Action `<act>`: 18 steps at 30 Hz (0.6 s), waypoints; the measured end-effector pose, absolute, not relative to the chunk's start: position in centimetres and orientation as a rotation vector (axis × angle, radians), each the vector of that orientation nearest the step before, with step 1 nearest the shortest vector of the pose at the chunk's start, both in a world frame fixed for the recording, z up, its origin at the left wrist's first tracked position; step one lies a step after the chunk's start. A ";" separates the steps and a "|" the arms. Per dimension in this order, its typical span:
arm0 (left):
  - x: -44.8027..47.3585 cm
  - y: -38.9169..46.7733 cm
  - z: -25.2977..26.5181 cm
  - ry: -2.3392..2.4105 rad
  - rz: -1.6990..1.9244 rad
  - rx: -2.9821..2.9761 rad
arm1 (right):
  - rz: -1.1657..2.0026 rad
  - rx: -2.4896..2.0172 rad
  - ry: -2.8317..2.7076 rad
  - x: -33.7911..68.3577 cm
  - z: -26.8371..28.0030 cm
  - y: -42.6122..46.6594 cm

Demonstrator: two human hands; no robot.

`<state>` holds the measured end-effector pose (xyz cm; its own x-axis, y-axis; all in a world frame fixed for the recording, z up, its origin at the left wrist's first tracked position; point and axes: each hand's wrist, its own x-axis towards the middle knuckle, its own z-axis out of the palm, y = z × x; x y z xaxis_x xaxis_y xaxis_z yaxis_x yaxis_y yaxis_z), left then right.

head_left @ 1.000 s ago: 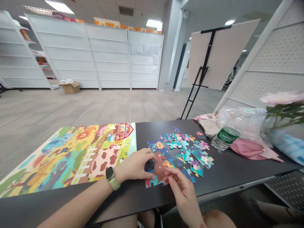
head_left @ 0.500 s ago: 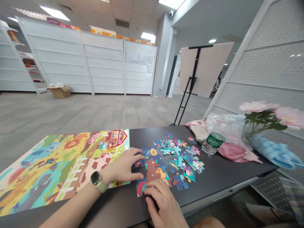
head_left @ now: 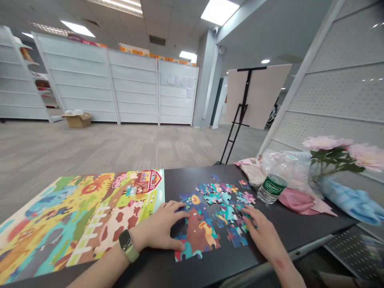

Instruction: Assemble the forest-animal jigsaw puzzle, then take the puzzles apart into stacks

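Note:
A partly joined jigsaw puzzle (head_left: 196, 226) with a brown animal on it lies on the dark table. My left hand (head_left: 165, 226), with a watch on its wrist, rests along the puzzle's left edge, thumb and fingers spread. Over the right side of the loose puzzle pieces (head_left: 225, 210) is my right hand (head_left: 259, 226), its fingers apart and touching or just above several pieces. I cannot make out any piece held in it. A single loose piece (head_left: 244, 184) lies toward the back.
Finished-looking colourful farm and animal puzzle sheets (head_left: 120, 212) cover the table's left. At the right stand a water bottle (head_left: 272, 186) with a green label and pink flowers (head_left: 366, 156), beside pink cloth (head_left: 300, 200) and a blue cloth (head_left: 354, 200). An easel (head_left: 244, 100) stands behind the table.
My right hand has moved from the puzzle's lower edge rightward to the loose pieces. My left hand stays at the puzzle's left side. The camera view has tilted slightly up.

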<state>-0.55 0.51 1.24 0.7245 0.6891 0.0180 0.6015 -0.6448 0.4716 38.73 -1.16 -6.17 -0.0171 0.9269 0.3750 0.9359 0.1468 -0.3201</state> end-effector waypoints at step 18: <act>-1.6 2.2 -1.0 0.877 0.454 2.573 | 0.166 -2.372 -2.089 41.1 -0.1 17.2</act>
